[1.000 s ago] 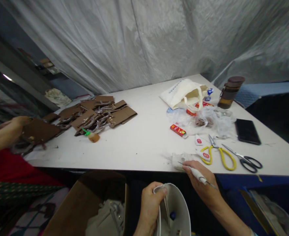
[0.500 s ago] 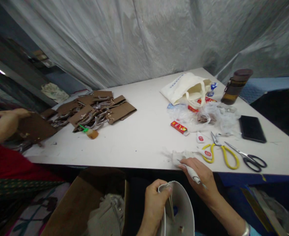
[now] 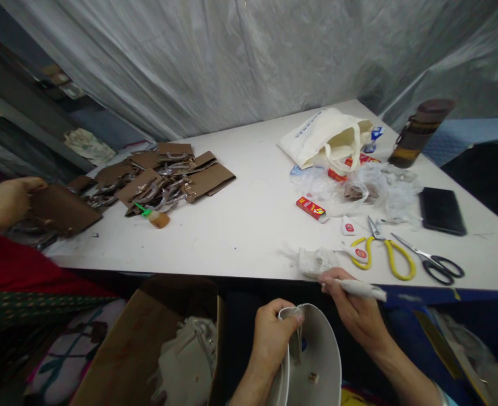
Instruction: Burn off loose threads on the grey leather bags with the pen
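In the head view, my left hand [image 3: 273, 332] pinches the upper edge of a pale grey bag piece [image 3: 316, 361], which curves open below the table edge. A small metal fitting and a dark blue spot show inside it. My right hand [image 3: 354, 310] grips a slim white pen-like tool [image 3: 361, 288], lying across the fingers and pointing right. Just beyond those fingers, on the table's front edge, lies a crumpled white wad [image 3: 316, 262]. Yellow-handled scissors [image 3: 388, 256] and black-handled scissors [image 3: 437, 268] rest to its right.
Brown folded bags [image 3: 155, 175] lie heaped at left near a green-tipped glue bottle [image 3: 155, 217]. Another person's hand [image 3: 7, 206] holds a brown bag. A cream tote [image 3: 325, 138], plastic wrap, red box [image 3: 311, 208], phone [image 3: 442, 210] and bottle [image 3: 421, 132] occupy the right. A cardboard box [image 3: 117, 349] stands below.
The pen-like tool has swung from slanting downward to nearly level, pointing right. My right hand has shifted slightly right, off the white wad. My left hand keeps its grip.
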A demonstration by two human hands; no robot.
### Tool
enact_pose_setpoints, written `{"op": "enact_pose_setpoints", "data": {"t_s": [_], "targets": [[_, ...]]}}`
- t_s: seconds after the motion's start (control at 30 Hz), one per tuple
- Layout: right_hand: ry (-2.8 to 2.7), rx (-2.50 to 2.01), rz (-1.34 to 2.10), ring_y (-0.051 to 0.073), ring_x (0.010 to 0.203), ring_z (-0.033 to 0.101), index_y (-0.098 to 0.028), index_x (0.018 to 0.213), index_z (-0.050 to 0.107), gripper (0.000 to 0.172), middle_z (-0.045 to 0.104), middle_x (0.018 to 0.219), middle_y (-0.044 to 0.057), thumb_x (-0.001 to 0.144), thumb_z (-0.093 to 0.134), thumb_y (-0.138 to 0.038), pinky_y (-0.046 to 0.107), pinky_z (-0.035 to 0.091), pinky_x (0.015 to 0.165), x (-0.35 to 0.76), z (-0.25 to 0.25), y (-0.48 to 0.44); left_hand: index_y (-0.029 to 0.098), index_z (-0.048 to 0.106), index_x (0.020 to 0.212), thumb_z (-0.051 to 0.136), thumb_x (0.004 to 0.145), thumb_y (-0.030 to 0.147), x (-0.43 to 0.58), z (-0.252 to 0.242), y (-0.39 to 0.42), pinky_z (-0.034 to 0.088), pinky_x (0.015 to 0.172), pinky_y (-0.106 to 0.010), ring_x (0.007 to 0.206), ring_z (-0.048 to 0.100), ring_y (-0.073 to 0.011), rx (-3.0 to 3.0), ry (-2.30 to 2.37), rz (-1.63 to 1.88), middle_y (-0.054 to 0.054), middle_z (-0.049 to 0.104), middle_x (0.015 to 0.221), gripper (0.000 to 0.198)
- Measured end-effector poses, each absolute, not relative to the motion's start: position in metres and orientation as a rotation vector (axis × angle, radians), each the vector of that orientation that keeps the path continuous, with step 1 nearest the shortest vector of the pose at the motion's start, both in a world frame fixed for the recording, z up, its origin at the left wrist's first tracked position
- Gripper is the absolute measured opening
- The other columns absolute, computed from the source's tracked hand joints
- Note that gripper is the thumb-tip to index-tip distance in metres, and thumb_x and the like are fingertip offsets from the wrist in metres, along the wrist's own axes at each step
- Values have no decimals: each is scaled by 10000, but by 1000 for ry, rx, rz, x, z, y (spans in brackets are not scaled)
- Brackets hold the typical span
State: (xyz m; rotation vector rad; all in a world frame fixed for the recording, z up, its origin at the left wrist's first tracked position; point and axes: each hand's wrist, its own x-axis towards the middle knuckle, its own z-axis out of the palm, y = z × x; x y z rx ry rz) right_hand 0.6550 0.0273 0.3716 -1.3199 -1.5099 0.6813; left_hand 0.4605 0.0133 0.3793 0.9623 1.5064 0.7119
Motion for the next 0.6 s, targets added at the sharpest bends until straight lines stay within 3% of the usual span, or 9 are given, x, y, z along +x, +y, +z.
{"op": "enact_pose_setpoints", "data": {"t_s": [0.17,0.37,0.6], "targets": [[-1287,-1243,1228,166,603,573,-197,800,666,517,586,627,-1,1053,464,-601,276,435,584,649,366,16,142,727,689,759,642,241,464,377,10,379,548,-250,560,532,-152,990,1475,672,0,638,569,114],[-1282,-1271,1326,160,596,534,-182,772,663,618,561,616,-3,1001,462,-720,282,399,591,649,362,17,143,739,717,763,652,212,464,376,7,399,565,-257,586,545,-156,1033,1463,638,-5,669,606,98],[-1398,-1278,1342,151,592,471,-198,745,594,594,473,612,-31,1046,398,-670,284,356,591,651,365,18,148,718,689,754,655,210,467,375,4,386,556,-264,577,544,-159,1036,1458,625,-10,665,595,80]]}}
